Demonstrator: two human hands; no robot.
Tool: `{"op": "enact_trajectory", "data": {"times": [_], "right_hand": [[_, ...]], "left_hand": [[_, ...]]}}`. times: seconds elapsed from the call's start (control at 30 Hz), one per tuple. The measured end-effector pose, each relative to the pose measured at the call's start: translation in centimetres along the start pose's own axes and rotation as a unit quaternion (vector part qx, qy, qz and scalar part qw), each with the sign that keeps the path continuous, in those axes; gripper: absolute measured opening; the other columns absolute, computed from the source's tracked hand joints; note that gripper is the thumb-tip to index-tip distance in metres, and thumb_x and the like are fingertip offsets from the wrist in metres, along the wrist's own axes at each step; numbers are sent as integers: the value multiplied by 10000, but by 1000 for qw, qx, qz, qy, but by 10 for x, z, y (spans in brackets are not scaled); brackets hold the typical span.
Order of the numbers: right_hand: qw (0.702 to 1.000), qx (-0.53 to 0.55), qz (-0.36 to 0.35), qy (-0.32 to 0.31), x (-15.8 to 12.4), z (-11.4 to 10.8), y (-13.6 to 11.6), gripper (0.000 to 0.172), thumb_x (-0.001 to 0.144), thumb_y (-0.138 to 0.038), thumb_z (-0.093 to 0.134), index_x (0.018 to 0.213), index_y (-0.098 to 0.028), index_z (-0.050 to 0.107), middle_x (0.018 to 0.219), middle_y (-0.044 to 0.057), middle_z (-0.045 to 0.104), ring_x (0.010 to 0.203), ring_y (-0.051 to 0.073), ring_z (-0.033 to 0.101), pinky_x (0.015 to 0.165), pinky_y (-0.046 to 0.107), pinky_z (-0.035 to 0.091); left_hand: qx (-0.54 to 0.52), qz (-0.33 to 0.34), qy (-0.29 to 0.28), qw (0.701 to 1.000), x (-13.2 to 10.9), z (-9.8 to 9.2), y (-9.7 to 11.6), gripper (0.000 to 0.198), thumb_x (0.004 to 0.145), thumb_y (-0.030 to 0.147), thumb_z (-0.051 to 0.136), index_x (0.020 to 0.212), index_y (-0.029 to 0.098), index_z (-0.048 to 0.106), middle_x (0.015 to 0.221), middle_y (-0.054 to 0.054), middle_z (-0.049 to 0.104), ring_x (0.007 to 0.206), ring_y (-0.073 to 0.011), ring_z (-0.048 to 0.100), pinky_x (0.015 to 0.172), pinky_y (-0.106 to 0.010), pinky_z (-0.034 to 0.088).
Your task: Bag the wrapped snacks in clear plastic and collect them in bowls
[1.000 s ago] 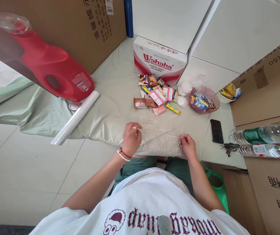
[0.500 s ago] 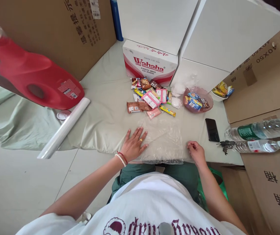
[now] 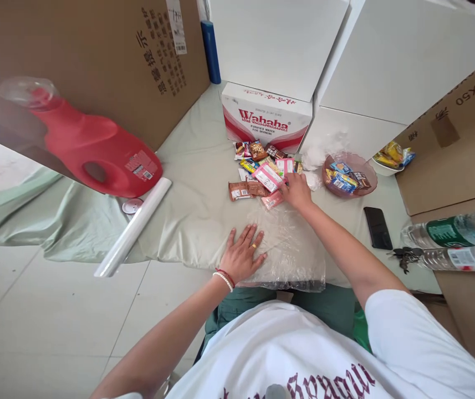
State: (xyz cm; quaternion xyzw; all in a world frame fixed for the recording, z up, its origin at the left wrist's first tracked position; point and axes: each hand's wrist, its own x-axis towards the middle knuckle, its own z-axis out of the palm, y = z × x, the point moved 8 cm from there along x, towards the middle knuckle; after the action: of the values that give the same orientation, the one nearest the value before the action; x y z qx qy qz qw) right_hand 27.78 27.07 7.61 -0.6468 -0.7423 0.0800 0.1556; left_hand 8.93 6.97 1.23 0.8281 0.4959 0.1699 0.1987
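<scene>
My left hand [image 3: 243, 252] lies flat and open, fingers spread, on the left edge of a crinkled clear plastic sheet [image 3: 295, 252] spread on the pale green cloth [image 3: 195, 188] in front of me. My right hand [image 3: 296, 191] is stretched forward to the near right edge of a pile of wrapped snacks [image 3: 262, 172]. Its fingers curl down onto the packets, and what they hold, if anything, is hidden under the hand. A pink packet [image 3: 271, 200] lies just left of it.
A pink bowl [image 3: 370, 180] with snacks sits to the right, then a phone [image 3: 377, 227], keys [image 3: 403, 256] and two water bottles [image 3: 453, 230]. A red jug [image 3: 96, 149] and a film roll [image 3: 133, 227] lie at the left. A Wahaha box [image 3: 264, 119] stands behind the pile.
Both hands let go of the plastic sheet's edges. My left hand flattened onto it, and my right hand moved from the sheet's right corner forward to the snack pile.
</scene>
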Motion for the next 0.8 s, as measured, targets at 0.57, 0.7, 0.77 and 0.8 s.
{"op": "enact_trajectory", "data": {"times": [0.57, 0.7, 0.77, 0.8], "right_hand": [[907, 383, 169, 56, -43, -30, 123, 520, 759, -574, 739, 1070, -158, 723, 920, 54, 734, 791, 182, 619, 702, 302, 508], [896, 384, 216, -55, -99, -39, 168, 560, 638, -573, 851, 1012, -166, 763, 886, 65, 759, 729, 186, 625, 663, 306, 492], [900, 352, 222, -132, -120, -37, 183, 528, 642, -558, 848, 994, -170, 785, 890, 84, 776, 739, 212, 644, 679, 331, 503], [909, 314, 223, -158, -127, -38, 190, 487, 658, -534, 833, 981, -172, 793, 890, 92, 780, 744, 224, 649, 697, 348, 509]], "left_hand": [[-45, -9, -3, 999, 1, -4, 1, 708, 971, 536, 599, 1612, 282, 437, 1732, -154, 292, 1611, -361, 275, 1305, -628, -33], [-56, -8, 3, 998, 0, -3, 1, 707, 964, 531, 614, 1607, 288, 447, 1732, -151, 295, 1604, -373, 292, 1305, -628, -32], [-52, -5, 4, 999, 0, -3, 1, 699, 970, 532, 604, 1606, 287, 450, 1730, -154, 297, 1606, -371, 287, 1305, -625, -38], [-46, -4, 5, 999, 0, -2, 1, 697, 975, 536, 595, 1608, 283, 448, 1730, -157, 296, 1609, -367, 280, 1304, -623, -43]]}}
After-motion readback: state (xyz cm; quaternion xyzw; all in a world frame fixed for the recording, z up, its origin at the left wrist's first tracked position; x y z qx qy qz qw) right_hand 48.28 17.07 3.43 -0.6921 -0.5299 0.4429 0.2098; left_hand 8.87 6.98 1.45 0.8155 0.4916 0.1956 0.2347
